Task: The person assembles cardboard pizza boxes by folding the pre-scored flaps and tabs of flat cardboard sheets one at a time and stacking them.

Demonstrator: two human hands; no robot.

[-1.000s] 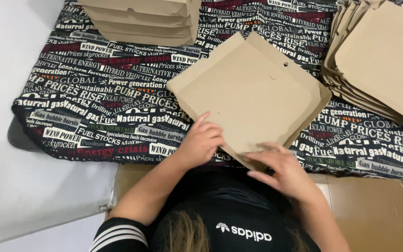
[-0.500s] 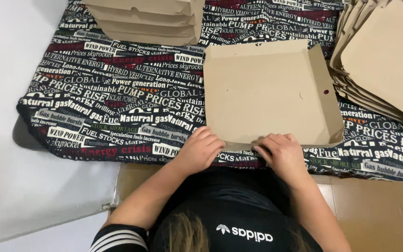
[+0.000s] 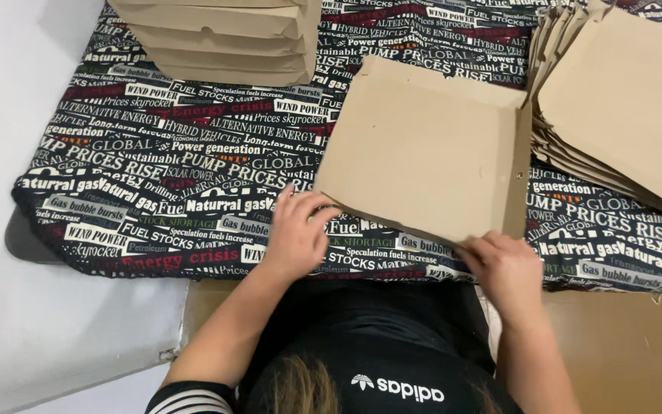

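Observation:
A flat brown cardboard box blank [image 3: 423, 149] lies on a table covered with a dark cloth printed with words [image 3: 162, 176]. Its right side flap stands up. My left hand [image 3: 296, 230] rests with its fingers curled on the blank's near left corner. At the near right corner, my right hand [image 3: 503, 268] grips the blank where the raised flap meets the near edge. A black cap [image 3: 381, 360] and dark top hide the table's near edge below my hands.
Folded cardboard boxes [image 3: 216, 34] are stacked at the back left. A fanned pile of flat cardboard blanks [image 3: 622, 107] lies at the right. Pale floor [image 3: 32, 322] shows on the left, and brown cardboard [image 3: 622, 345] lies below the table at the right.
The blank was turned from a diamond angle to nearly square with the table edge and shifted right. Its right flap now stands up. Both hands have stayed at its near edge.

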